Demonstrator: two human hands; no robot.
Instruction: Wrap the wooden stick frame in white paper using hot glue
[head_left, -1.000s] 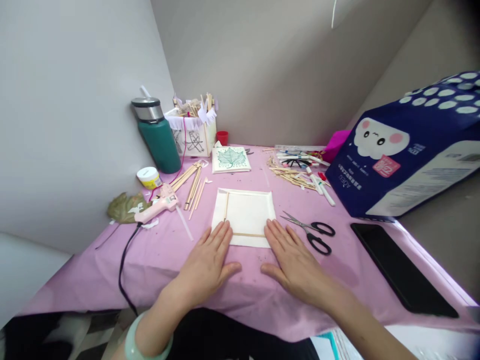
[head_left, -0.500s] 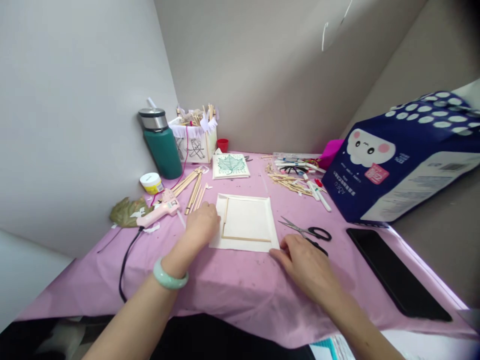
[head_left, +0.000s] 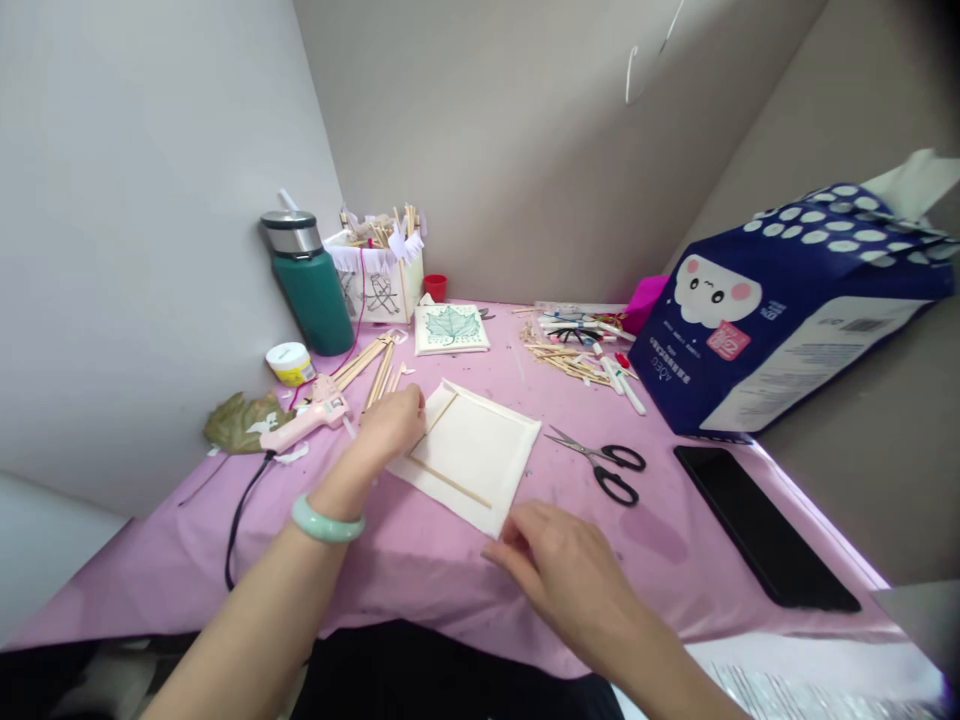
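A white square canvas board [head_left: 469, 460] lies turned at an angle on the pink cloth, with thin wooden sticks [head_left: 450, 483] fixed along two of its edges. My left hand [head_left: 390, 422], a pale green bangle [head_left: 327, 520] on its wrist, grips the board's left corner area next to one stick. My right hand [head_left: 555, 560] pinches the bottom corner between thumb and fingers. Beyond my left hand lie loose wooden sticks [head_left: 379, 375] and a pink glue gun [head_left: 304, 422].
Black-handled scissors [head_left: 600, 465] and a black phone [head_left: 765, 527] lie to the right. Behind stand a green bottle [head_left: 311, 290], a stick-filled box [head_left: 375, 285], a leaf picture [head_left: 451, 328], a heap of sticks and pens [head_left: 574, 355] and a large blue tissue bag [head_left: 780, 310].
The canvas board has turned clockwise from square to diagonal, between both hands. My right hand has moved down to its bottom corner. The whole view has shifted slightly as my head moved.
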